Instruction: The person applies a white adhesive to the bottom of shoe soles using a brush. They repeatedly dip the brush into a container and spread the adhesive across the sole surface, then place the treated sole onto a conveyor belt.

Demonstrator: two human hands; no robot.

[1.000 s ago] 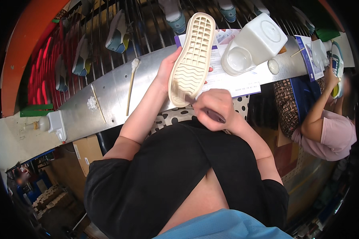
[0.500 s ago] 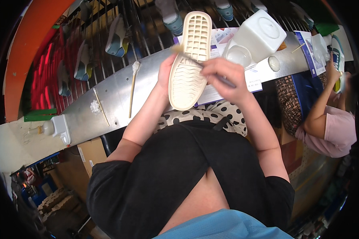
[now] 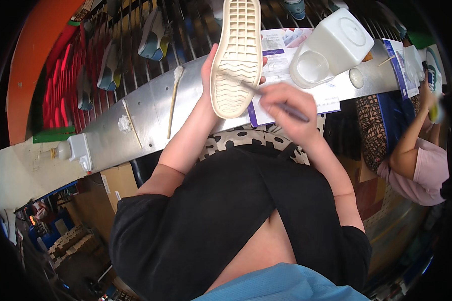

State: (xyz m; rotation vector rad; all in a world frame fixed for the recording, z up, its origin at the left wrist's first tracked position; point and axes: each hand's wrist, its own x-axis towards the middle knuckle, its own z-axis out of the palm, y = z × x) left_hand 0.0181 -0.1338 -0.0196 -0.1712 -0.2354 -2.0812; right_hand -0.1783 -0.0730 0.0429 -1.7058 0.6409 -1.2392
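Observation:
A cream shoe sole [image 3: 234,60] stands out in front of me, its far end toward the rack. Grid cells cover its far half and wavy ridges its near half. My left hand [image 3: 209,75] holds it from behind, thumb at the left edge and fingertips showing at the right. In my right hand [image 3: 292,108] is a dark-handled brush [image 3: 250,88], its blurred tip over the wavy ridges. Just beyond the right hand, a clear plastic cup [image 3: 310,69] leans against a white plastic jug [image 3: 344,47] lying tilted on papers.
Two cotton-tipped sticks, one long [image 3: 173,108] and one short [image 3: 130,123], lie on the metal ledge [image 3: 153,105]. A whitish round object [image 3: 356,79] sits by the jug. Several shoes [image 3: 153,37] rest on the barred rack beyond. At right, a co-worker in a pink top [image 3: 421,163] handles a shoe.
The sole has moved slightly farther from me. The brush tip has gone from beyond the sole's left edge onto the wavy ridges. The whole view has shifted a little.

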